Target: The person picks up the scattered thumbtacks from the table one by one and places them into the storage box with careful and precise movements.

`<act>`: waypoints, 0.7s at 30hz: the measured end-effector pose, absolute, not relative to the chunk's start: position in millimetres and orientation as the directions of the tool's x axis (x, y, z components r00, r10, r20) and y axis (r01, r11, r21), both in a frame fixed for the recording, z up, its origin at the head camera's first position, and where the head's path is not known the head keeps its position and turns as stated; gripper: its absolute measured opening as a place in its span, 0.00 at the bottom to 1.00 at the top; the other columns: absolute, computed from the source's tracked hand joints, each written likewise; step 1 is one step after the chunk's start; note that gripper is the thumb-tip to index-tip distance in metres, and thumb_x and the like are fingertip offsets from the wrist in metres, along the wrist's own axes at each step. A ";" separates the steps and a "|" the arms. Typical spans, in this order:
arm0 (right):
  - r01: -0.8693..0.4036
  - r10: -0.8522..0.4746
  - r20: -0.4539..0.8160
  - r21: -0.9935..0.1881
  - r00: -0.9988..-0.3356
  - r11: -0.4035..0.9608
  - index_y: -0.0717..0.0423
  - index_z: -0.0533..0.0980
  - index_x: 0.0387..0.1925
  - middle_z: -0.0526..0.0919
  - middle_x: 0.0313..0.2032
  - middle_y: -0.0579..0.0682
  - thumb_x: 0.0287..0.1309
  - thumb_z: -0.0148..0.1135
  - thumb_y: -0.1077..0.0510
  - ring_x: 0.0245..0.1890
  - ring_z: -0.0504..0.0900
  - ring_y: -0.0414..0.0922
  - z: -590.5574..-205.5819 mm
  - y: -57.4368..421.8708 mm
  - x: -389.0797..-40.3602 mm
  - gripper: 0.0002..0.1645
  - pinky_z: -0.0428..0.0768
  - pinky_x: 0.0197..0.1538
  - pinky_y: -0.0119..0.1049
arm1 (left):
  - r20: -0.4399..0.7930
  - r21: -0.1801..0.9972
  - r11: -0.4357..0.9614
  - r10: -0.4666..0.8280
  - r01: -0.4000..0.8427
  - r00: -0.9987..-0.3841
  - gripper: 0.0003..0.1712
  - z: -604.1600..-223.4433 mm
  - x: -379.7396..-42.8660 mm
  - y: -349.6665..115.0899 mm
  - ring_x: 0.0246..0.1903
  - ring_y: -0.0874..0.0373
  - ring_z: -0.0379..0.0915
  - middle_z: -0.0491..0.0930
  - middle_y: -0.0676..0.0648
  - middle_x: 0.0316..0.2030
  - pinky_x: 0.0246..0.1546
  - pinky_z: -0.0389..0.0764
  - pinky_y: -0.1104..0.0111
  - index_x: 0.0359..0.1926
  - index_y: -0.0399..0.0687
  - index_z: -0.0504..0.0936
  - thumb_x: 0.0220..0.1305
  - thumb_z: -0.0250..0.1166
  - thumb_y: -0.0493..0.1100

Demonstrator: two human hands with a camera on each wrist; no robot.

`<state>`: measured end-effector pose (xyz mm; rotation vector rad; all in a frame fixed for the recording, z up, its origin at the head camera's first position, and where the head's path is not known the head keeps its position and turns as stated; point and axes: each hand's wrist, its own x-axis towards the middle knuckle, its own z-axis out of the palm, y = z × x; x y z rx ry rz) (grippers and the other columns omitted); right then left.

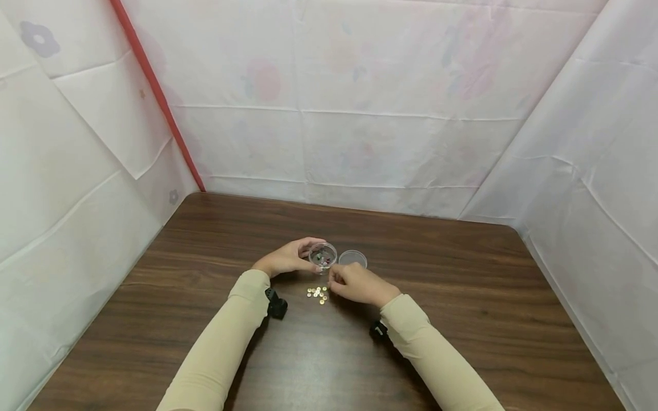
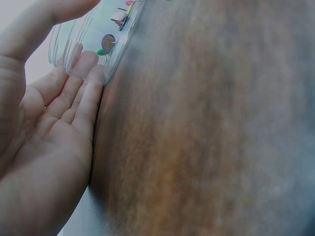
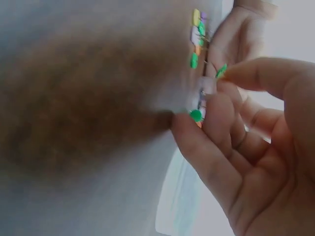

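My left hand (image 1: 290, 258) holds a clear round plastic box (image 1: 323, 256) from its left side, thumb on the near side and fingers on the far side. Inside lie several coloured thumbtacks (image 2: 108, 42). Just right of the box is my right hand (image 1: 357, 283), its fingertips close to the near rim. In the right wrist view, a green thumbtack (image 3: 221, 71) is pinched at the thumb tip. Another green tack (image 3: 195, 115) shows beside a fingertip. A small group of thumbtacks (image 1: 316, 293) lies on the table in front of the box, gold undersides showing from above.
A clear round lid (image 1: 353, 258) lies on the brown wooden table (image 1: 437, 257), right beside the box and partly behind my right hand. Printed white cloth (image 1: 329, 148) hangs around the back and sides of the table, with a red strip (image 1: 159, 97) at the left corner.
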<state>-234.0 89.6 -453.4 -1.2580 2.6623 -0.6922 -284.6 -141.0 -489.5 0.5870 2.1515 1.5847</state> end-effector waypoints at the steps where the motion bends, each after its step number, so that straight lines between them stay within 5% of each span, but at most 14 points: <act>1: -0.704 -0.765 0.081 -0.463 -0.639 0.539 0.48 0.73 0.30 0.74 0.18 0.41 0.61 0.55 0.58 0.16 0.67 0.33 -452.4 90.1 -235.2 0.04 0.69 0.21 0.27 | -0.075 0.958 0.270 0.552 0.093 -0.830 0.42 -489.3 -284.6 -141.0 0.61 0.61 0.59 0.66 0.54 0.62 0.63 0.64 0.53 0.64 0.62 0.66 0.47 0.75 0.47; 9: -0.723 -0.778 0.136 -0.493 -0.613 0.484 0.47 0.74 0.32 0.76 0.21 0.39 0.63 0.54 0.56 0.19 0.70 0.32 -448.4 92.2 -242.7 0.04 0.73 0.23 0.27 | -0.072 0.951 0.290 0.557 0.112 -0.828 0.43 -487.7 -284.6 -140.4 0.62 0.62 0.56 0.63 0.54 0.65 0.65 0.61 0.54 0.65 0.59 0.64 0.48 0.74 0.46; 21: -0.680 -0.677 0.218 -0.484 -0.703 0.550 0.48 0.73 0.34 0.77 0.21 0.41 0.63 0.53 0.56 0.16 0.68 0.34 -442.8 86.5 -258.1 0.03 0.72 0.19 0.29 | -0.096 0.947 0.308 0.533 0.088 -0.841 0.44 -487.8 -284.8 -139.3 0.60 0.60 0.60 0.66 0.54 0.62 0.62 0.65 0.52 0.65 0.59 0.64 0.48 0.74 0.47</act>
